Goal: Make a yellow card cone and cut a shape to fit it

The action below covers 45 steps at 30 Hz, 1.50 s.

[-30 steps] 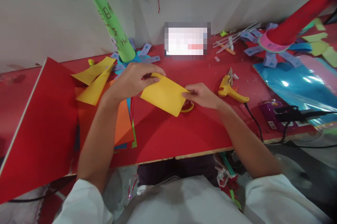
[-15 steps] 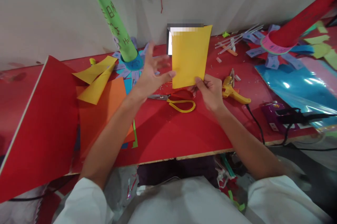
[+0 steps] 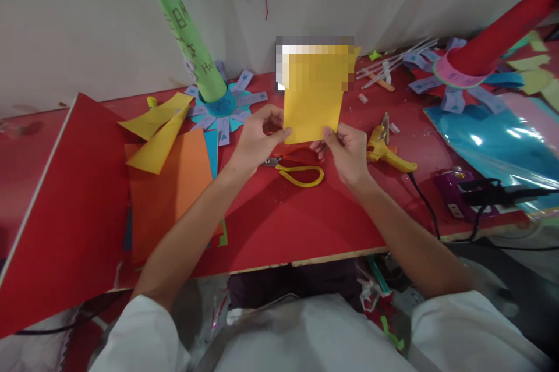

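Observation:
A yellow sheet of paper (image 3: pixel 312 116) stands upright between my hands above the red table; its upper part is blurred out. My left hand (image 3: pixel 259 136) pinches the lower left corner between thumb and fingers. At the lower right corner, my right hand (image 3: pixel 347 151) grips the sheet, thumb in front and fingers behind. Beneath the paper lie scissors (image 3: pixel 301 176) with yellow and red handles, their blades partly hidden by my left hand. A yellow glue gun (image 3: pixel 388 153) rests just right of my right hand.
Left are an orange sheet (image 3: pixel 170 180), yellow paper pieces (image 3: pixel 163 139) and a big red board (image 3: pixel 70 215). A green paper tube (image 3: pixel 187 34) stands behind; a red tube (image 3: pixel 502 28) leans at right. Blue glossy film (image 3: pixel 476 133) and a purple power box (image 3: pixel 454 186) lie right.
My left hand, spread and apart from the paper before, has closed on its lower left corner. My right hand keeps its hold in nearly the same place.

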Tool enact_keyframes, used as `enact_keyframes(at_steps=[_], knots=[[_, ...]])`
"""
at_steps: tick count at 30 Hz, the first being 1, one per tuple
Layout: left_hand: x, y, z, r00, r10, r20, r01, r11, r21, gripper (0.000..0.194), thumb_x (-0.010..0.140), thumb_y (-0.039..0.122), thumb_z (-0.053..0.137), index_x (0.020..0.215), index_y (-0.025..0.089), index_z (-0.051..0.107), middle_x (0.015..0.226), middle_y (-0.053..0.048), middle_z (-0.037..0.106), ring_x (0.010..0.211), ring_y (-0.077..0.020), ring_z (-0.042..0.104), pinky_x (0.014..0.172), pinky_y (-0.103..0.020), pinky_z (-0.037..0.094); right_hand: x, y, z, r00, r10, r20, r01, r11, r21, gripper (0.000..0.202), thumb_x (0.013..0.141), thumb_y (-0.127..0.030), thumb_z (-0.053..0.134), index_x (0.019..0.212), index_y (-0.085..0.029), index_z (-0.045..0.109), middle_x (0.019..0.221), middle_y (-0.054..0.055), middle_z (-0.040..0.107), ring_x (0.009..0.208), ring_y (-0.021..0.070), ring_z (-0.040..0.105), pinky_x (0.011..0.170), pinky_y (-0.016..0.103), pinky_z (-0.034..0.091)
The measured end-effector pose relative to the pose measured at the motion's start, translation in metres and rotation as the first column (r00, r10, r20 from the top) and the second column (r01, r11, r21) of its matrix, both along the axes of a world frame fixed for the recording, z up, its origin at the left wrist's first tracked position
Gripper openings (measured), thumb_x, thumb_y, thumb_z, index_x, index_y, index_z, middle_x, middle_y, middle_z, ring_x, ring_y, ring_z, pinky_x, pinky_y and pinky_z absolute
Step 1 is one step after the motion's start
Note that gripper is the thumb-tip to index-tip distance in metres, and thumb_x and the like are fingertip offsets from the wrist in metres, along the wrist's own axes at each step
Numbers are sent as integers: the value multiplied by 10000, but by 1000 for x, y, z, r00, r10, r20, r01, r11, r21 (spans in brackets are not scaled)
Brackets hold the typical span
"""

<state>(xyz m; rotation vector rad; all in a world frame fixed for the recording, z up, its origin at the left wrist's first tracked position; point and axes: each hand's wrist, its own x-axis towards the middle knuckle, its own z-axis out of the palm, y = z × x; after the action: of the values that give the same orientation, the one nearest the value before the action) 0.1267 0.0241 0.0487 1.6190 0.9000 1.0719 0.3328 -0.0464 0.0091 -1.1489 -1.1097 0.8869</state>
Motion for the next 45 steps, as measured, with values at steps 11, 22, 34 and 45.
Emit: enact_keyframes(at_steps=[11, 22, 34, 45], knots=[[-12, 4, 10, 982, -188, -8, 188, 981, -57, 402, 825, 450, 935, 1091, 210, 752, 1162, -78, 807, 1118, -257, 767, 1028, -419, 651, 5, -2, 5, 990, 120, 72, -117, 992, -49, 560, 912, -756, 782, 772, -219, 705, 703, 33, 778, 521, 128, 651, 513, 274, 576], [-19, 11, 8, 991, -110, -76, 105, 992, -68, 482, 916, 685, 781, 901, 204, 750, 925, -76, 773, 958, -271, 774, 913, -476, 692, 5, -2, 11, 983, 170, 64, -165, 984, -67, 588, 888, -780, 790, 756, -214, 703, 680, 40, 764, 519, 131, 647, 512, 274, 585], [-33, 24, 16, 996, -42, -74, 43, 999, 16, 437, 904, 654, 800, 990, 226, 774, 974, -82, 771, 1093, -316, 787, 957, -526, 700, 6, -3, 13, 967, 237, 91, -228, 969, -98, 584, 908, -753, 793, 729, -200, 727, 685, 52, 772, 523, 130, 655, 518, 273, 581], [-46, 27, 34, 996, 70, -62, -60, 988, 141, 372, 947, 624, 786, 943, 252, 795, 844, -39, 768, 822, -219, 802, 780, -407, 736, 6, 0, 7, 964, 250, 91, -240, 965, -109, 590, 902, -763, 792, 728, -206, 701, 667, 47, 766, 510, 129, 650, 493, 272, 571]])
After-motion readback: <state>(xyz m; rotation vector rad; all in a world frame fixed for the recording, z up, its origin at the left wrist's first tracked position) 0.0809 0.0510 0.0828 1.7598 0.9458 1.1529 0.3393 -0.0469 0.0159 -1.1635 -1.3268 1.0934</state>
